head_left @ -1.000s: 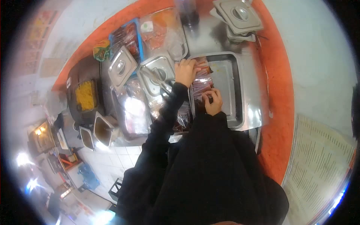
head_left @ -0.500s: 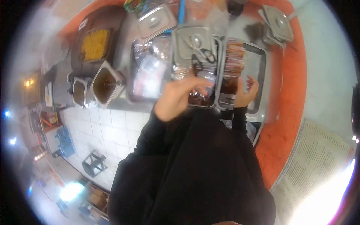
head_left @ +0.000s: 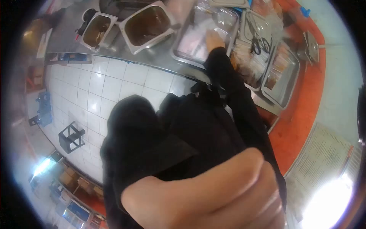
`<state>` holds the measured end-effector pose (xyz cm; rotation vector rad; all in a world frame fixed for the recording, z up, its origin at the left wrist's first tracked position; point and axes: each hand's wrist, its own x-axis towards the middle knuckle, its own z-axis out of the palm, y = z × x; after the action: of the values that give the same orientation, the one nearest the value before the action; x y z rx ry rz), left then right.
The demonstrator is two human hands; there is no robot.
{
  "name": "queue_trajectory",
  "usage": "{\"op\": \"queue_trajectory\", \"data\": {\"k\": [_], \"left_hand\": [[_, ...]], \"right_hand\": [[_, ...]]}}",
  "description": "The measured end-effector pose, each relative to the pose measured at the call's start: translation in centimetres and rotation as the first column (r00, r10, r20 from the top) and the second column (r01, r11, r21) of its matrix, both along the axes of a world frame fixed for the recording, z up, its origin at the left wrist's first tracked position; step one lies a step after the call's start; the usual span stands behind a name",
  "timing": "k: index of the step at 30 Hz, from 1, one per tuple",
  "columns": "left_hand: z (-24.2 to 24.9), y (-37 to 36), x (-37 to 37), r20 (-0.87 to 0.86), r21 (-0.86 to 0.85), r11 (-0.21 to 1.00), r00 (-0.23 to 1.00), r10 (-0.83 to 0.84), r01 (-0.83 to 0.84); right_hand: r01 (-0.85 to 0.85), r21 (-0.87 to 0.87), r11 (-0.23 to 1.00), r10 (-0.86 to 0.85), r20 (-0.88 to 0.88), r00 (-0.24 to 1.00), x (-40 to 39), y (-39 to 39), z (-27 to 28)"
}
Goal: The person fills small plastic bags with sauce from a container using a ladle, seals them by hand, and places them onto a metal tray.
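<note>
My left hand (head_left: 213,194) is large and close to the camera, in front of my dark clothing. Its fingers are curled, and whatever they may hold is hidden. My right hand (head_left: 215,40) reaches into a metal tray (head_left: 190,62), its fingers lying on clear plastic bags (head_left: 196,40). To the right, wrapped packets (head_left: 248,57) fill a second tray. Scissors (head_left: 256,42) with black handles rest on a metal lid (head_left: 246,30) above these packets.
Two deep metal pans with brownish liquid, a larger one (head_left: 148,28) and a smaller one (head_left: 96,32), stand left of the bag tray. A third tray (head_left: 291,82) borders the orange counter edge (head_left: 309,99). A black stool (head_left: 71,137) stands on the tiled floor.
My left hand has risen from the packet tray toward the camera. My right hand has moved left from the far-right tray onto the plastic bags. The view has turned and shifted left.
</note>
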<state>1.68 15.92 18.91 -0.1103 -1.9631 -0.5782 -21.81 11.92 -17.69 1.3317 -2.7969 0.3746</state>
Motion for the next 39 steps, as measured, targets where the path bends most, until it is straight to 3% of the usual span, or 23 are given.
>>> {"op": "queue_trajectory", "data": {"k": [1, 2, 4, 7, 9, 10, 11, 12, 13, 14, 15, 16, 17, 23, 25, 26, 27, 29, 33, 35, 36, 38, 39], "left_hand": [[1.0, -0.8, 0.8, 0.177, 0.096, 0.995, 0.982, -0.058, 0.041], [2.4, -1.7, 1.5, 0.343, 0.205, 0.976, 0.929, -0.136, 0.068], [3.8, -3.5, 2.2, 0.594, 0.418, 0.904, 0.724, -0.350, 0.094], [-0.8, -8.3, 0.4, 0.422, 0.430, 0.868, 0.794, -0.438, 0.250], [-3.9, -12.1, -1.7, 0.219, 0.371, 0.844, 0.846, -0.485, 0.388], [-4.8, -14.0, -1.7, 0.292, 0.471, 0.791, 0.776, -0.558, 0.392], [-6.5, -14.8, -2.0, 0.320, 0.560, 0.782, 0.799, -0.509, 0.274], [-7.7, -16.0, -2.9, 0.391, 0.511, 0.829, 0.798, -0.458, 0.226], [-9.6, -16.1, -4.1, 0.379, 0.682, 0.723, 0.790, -0.482, 0.114], [-12.5, -16.3, -5.3, 0.423, 0.687, 0.723, 0.773, -0.473, 0.067], [-15.2, -17.0, -6.0, 0.542, 0.565, 0.818, 0.701, -0.463, 0.104], [-16.8, -16.3, -6.9, 0.567, 0.540, 0.839, 0.709, -0.418, 0.062], [-17.0, -15.3, -7.5, 0.493, 0.678, 0.733, 0.709, -0.504, 0.049], [-20.8, -14.6, -8.4, 0.478, 0.776, 0.627, 0.583, -0.656, 0.069], [-18.5, -13.9, -8.8, 0.355, 0.841, 0.538, 0.694, -0.626, 0.055], [-17.7, -13.2, -9.3, 0.300, 0.850, 0.525, 0.782, -0.546, 0.040], [-18.5, -13.5, -9.1, 0.300, 0.850, 0.524, 0.775, -0.557, 0.048], [-20.7, -14.7, -8.4, 0.323, 0.878, 0.473, 0.647, -0.691, 0.067], [-19.9, -15.2, -7.9, 0.351, 0.869, 0.491, 0.624, -0.698, 0.061], [-19.8, -16.1, -7.2, 0.491, 0.749, 0.659, 0.617, -0.616, 0.062], [-19.9, -16.1, -6.8, 0.492, 0.748, 0.660, 0.614, -0.617, 0.064], [-20.1, -16.1, -6.1, 0.347, 0.826, 0.545, 0.630, -0.695, 0.147], [-20.1, -16.1, -5.8, 0.348, 0.825, 0.545, 0.629, -0.695, 0.146]], "right_hand": [[-0.013, -0.035, 0.999, 0.013, 0.011, 1.000, 0.0, 0.1, -0.4], [-0.022, 0.153, 0.988, 0.022, -0.001, 1.000, 0.6, 0.2, 1.7], [-0.045, 0.181, 0.982, 0.057, -0.063, 0.996, 0.8, 0.3, 2.9], [-0.031, 0.238, 0.971, 0.076, -0.184, 0.980, 1.1, 1.2, 2.6], [0.004, -0.085, 0.996, -0.003, 0.008, 1.000, 0.1, 1.3, 3.4], [0.055, -0.336, 0.940, -0.044, 0.041, 0.998, 0.0, 1.6, 4.6], [0.107, -0.561, 0.821, -0.072, 0.084, 0.994, 0.9, 2.0, 6.8], [0.297, -0.625, 0.722, -0.157, 0.270, 0.950, 1.5, 2.3, 8.4], [0.476, -0.651, 0.591, -0.204, 0.451, 0.869, 2.0, 2.4, 9.5], [0.557, -0.680, 0.477, -0.163, 0.554, 0.816, 2.3, 2.6, 10.0], [0.630, -0.687, 0.363, -0.100, 0.643, 0.759, 2.8, 2.8, 10.4], [0.676, -0.660, 0.329, -0.050, 0.702, 0.710, 4.0, 2.8, 12.3], [0.723, -0.623, 0.299, 0.002, 0.758, 0.652, 5.5, 2.6, 14.5], [0.721, -0.647, 0.249, 0.203, 0.762, 0.614, 9.2, 2.4, 17.0], [0.760, -0.613, 0.217, 0.368, 0.772, 0.518, 9.6, 2.6, 17.3], [0.751, -0.611, 0.251, 0.359, 0.779, 0.514, 9.8, 2.7, 17.7], [0.754, -0.611, 0.240, 0.352, 0.779, 0.519, 10.1, 2.7, 17.9], [0.728, -0.633, 0.263, 0.328, 0.768, 0.550, 10.3, 2.5, 18.0], [0.701, -0.682, 0.208, 0.264, 0.729, 0.631, 11.0, 1.6, 17.9], [0.711, -0.690, 0.133, 0.190, 0.722, 0.665, 11.5, 0.9, 18.3], [0.713, -0.690, 0.129, 0.189, 0.722, 0.665, 11.7, 1.3, 18.4], [0.495, -0.618, 0.610, 0.189, 0.721, 0.667, 12.1, 2.4, 18.6], [0.496, -0.619, 0.610, 0.189, 0.721, 0.667, 12.4, 2.4, 18.5]]}}
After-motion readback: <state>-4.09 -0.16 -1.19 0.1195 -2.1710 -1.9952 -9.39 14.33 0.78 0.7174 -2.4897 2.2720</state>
